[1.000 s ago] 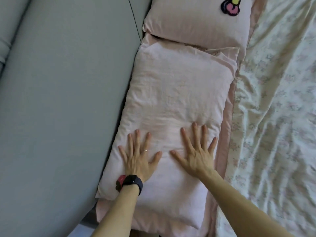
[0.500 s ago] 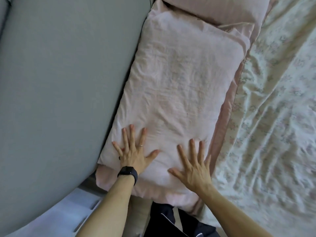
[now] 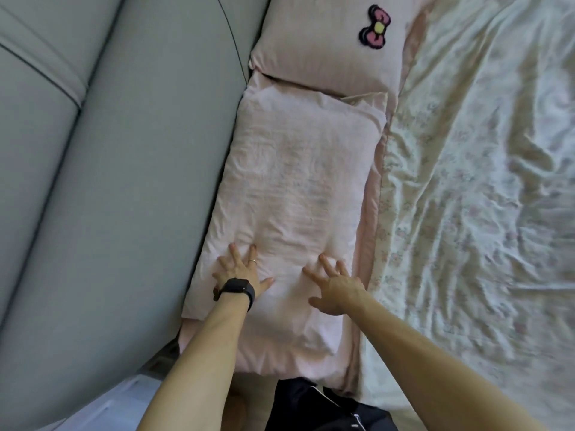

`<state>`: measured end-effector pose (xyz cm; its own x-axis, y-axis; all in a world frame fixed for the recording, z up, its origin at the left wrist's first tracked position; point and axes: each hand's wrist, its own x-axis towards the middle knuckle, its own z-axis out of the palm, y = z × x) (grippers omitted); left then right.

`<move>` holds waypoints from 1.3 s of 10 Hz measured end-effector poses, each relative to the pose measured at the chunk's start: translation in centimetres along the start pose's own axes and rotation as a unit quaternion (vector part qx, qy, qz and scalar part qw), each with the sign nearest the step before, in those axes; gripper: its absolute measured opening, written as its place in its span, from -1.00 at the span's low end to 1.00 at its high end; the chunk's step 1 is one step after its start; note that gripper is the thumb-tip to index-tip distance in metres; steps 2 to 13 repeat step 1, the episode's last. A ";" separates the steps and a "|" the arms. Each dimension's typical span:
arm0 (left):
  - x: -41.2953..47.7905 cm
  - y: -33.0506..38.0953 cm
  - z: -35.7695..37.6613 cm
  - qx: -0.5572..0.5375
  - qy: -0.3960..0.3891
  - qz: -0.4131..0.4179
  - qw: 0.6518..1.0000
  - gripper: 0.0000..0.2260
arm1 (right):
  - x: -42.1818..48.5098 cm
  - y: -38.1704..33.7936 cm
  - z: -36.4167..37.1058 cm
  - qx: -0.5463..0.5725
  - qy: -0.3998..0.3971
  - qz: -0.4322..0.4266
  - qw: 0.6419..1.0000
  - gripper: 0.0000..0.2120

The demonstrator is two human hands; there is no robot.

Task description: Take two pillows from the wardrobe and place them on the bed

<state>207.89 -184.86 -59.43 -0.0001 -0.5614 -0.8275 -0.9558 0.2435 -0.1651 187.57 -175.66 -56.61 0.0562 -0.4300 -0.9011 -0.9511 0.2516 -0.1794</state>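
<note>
Pink cotton covers the near pillow [image 3: 298,194], which lies lengthwise on the bed [image 3: 482,213], its long left edge tight against the grey padded headboard [image 3: 124,181] at nine o'clock. Its far end tucks under a second pillow [image 3: 326,48] with a bow patch [image 3: 375,27] at twelve o'clock. Both hands lie flat with fingers spread, gripping nothing: left hand [image 3: 239,269] near the left edge, right hand [image 3: 336,287] close to the right edge. Rumpled floral sheet [image 3: 466,306] spreads bare toward three o'clock.
</note>
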 end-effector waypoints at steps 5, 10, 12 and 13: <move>-2.2 2.0 -2.7 -0.030 -0.030 0.059 0.997 -0.37 | -3.0 1.0 -3.0 0.087 0.041 -0.018 0.995 -0.46; -2.2 2.0 -2.7 -0.030 -0.030 0.059 0.997 -0.37 | -3.0 1.0 -3.0 0.087 0.041 -0.018 0.995 -0.46; -2.2 2.0 -2.7 -0.030 -0.030 0.059 0.997 -0.37 | -3.0 1.0 -3.0 0.087 0.041 -0.018 0.995 -0.46; -2.2 2.0 -2.7 -0.030 -0.030 0.059 0.997 -0.37 | -3.0 1.0 -3.0 0.087 0.041 -0.018 0.995 -0.46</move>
